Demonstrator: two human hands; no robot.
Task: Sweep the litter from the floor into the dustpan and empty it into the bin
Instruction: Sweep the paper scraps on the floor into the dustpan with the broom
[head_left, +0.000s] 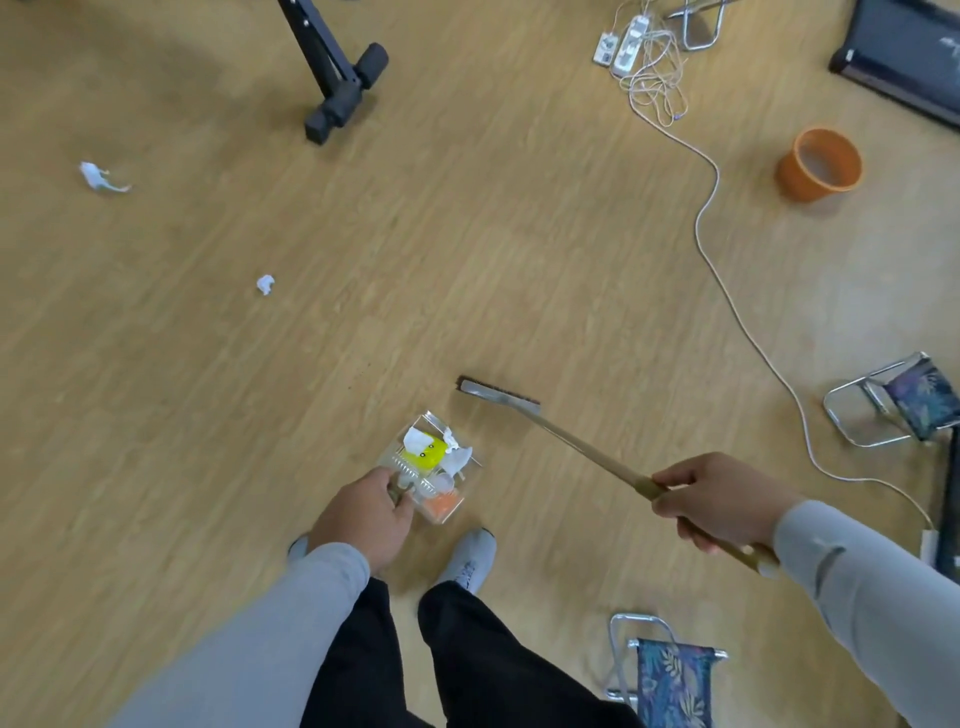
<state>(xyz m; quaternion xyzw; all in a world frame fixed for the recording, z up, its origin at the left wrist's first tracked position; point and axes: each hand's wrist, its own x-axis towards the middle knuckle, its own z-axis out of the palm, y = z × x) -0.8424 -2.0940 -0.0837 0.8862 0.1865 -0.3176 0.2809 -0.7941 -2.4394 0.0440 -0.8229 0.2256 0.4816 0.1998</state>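
Note:
My left hand (366, 514) grips the handle of a clear dustpan (395, 452) held low over the wooden floor. White paper scraps, a yellow piece and an orange piece lie inside the dustpan. My right hand (719, 501) grips the wooden handle of a broom (566, 441); its dark head (496, 392) is just beyond the dustpan. Two white paper scraps lie on the floor: a small one (265, 284) at mid-left and a larger one (101, 177) at far left. An orange bin (818, 163) stands upright at the upper right.
A white cable (727, 280) runs from power strips (623, 44) at the top across the floor on the right. Folding stools stand at right (898, 400) and bottom (670, 670). A black stand's foot (343, 91) sits at the top. My feet are right behind the dustpan.

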